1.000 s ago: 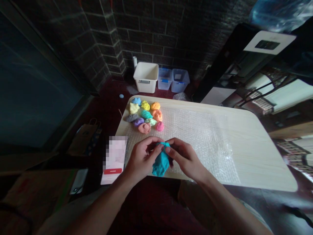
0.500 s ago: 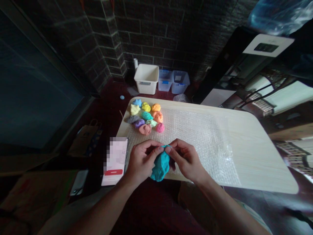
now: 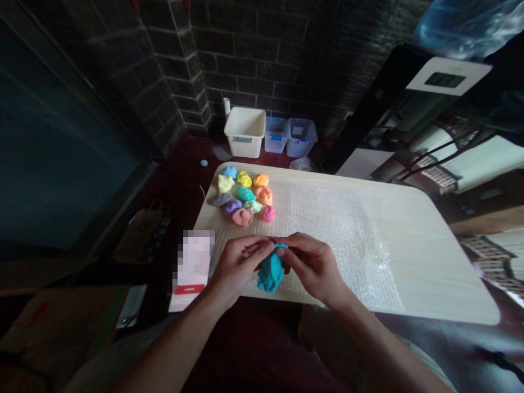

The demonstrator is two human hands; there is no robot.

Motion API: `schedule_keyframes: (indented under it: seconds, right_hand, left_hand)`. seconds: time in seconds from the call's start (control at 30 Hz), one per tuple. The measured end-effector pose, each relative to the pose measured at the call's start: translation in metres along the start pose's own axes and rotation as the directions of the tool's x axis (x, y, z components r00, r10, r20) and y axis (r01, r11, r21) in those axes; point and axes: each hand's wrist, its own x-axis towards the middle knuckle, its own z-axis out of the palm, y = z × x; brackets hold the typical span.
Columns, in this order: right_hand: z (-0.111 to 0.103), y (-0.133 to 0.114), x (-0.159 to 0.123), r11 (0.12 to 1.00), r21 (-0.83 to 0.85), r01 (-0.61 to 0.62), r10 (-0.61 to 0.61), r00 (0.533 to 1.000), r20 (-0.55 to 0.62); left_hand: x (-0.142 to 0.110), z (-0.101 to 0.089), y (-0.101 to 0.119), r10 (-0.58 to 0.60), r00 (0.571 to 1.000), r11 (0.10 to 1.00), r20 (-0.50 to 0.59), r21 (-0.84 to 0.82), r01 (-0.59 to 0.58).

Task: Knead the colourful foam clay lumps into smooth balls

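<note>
A teal lump of modelling clay (image 3: 271,273) hangs between my two hands over the table's near edge. My left hand (image 3: 243,262) pinches its upper left side between thumb and fingers. On the other side, my right hand (image 3: 309,262) grips the top right of the clay, thumb in front and fingers partly hidden behind. Beyond the hands, several clay lumps lie in a cluster, among them a pink one (image 3: 267,213), a reddish-brown one (image 3: 243,217), a purple one (image 3: 232,206) and an orange one (image 3: 264,195).
Bubble wrap (image 3: 327,229) covers much of the pale wooden table (image 3: 434,262). A pink-screened device (image 3: 192,273) lies at the table's left edge. A white bin (image 3: 245,134) and two clear blue boxes (image 3: 302,139) stand on the floor behind. A paper bag (image 3: 139,234) is at left.
The teal clay's lower end has risen and drawn in, so the hanging part looks shorter. My fingers have shifted slightly along its top; both hands still hold it.
</note>
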Motion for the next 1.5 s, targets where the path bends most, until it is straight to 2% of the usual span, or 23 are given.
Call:
schedule_keyframes:
  seconds: [0.1,0.2,0.27,0.37,0.47,0.57,0.63,0.7,0.8,0.93,1.0,1.27,1.5]
  right_hand:
    - [0.002,0.002,-0.002,1.000,-0.011,0.004,-0.004,1.000,-0.018]
    - [0.006,0.001,-0.004,0.998,-0.060,-0.002,0.001,1.000,-0.024]
    - [0.007,-0.001,-0.003,0.999,-0.031,-0.040,0.039,0.999,-0.033]
    - [0.008,-0.004,0.000,0.973,0.138,-0.186,0.193,0.981,-0.037]
    - [0.007,-0.004,0.004,0.915,0.269,-0.302,0.320,0.947,-0.024]
    - [0.007,-0.003,0.005,0.890,0.314,-0.330,0.347,0.938,0.002]
    - [0.007,-0.002,0.006,0.887,0.329,-0.323,0.345,0.939,-0.008]
    - [0.007,-0.002,0.006,0.892,0.336,-0.302,0.339,0.939,-0.056]
    - [0.006,-0.003,0.006,0.901,0.336,-0.275,0.326,0.939,-0.106]
    - [0.005,-0.003,0.005,0.909,0.305,-0.285,0.307,0.951,-0.026]
    - [0.007,-0.002,0.004,0.914,0.296,-0.279,0.297,0.955,-0.016]
    - [0.017,0.004,-0.002,0.925,0.260,-0.278,0.312,0.945,-0.099]
    - [0.010,-0.003,0.005,0.930,0.229,-0.288,0.317,0.943,-0.099]
  left_hand:
    - [-0.001,0.001,0.001,0.001,1.000,1.000,0.028,0.010,-0.001]
    - [-0.003,0.001,0.002,0.058,0.998,0.988,0.000,0.141,-0.057]
    - [-0.005,0.001,0.002,0.122,0.992,0.958,-0.025,0.266,-0.111]
    - [-0.008,0.001,0.003,0.274,0.960,0.855,-0.060,0.472,-0.215]
    - [-0.011,0.000,0.004,0.443,0.896,0.713,-0.034,0.619,-0.329]
    - [-0.010,-0.002,0.004,0.542,0.840,0.592,0.036,0.693,-0.412]
    - [-0.008,-0.004,0.004,0.559,0.828,0.566,0.050,0.706,-0.425]
    - [-0.006,-0.005,0.003,0.544,0.838,0.589,0.030,0.698,-0.407]
    - [-0.004,-0.005,0.003,0.473,0.881,0.690,-0.017,0.629,-0.358]
    - [-0.005,-0.005,0.002,0.365,0.930,0.799,-0.035,0.525,-0.294]
    - [-0.006,-0.004,0.001,0.343,0.938,0.806,-0.040,0.525,-0.272]
    - [-0.009,-0.003,0.000,0.346,0.937,0.797,-0.044,0.541,-0.269]
    - [-0.007,0.002,-0.001,0.290,0.955,0.842,-0.056,0.489,-0.227]
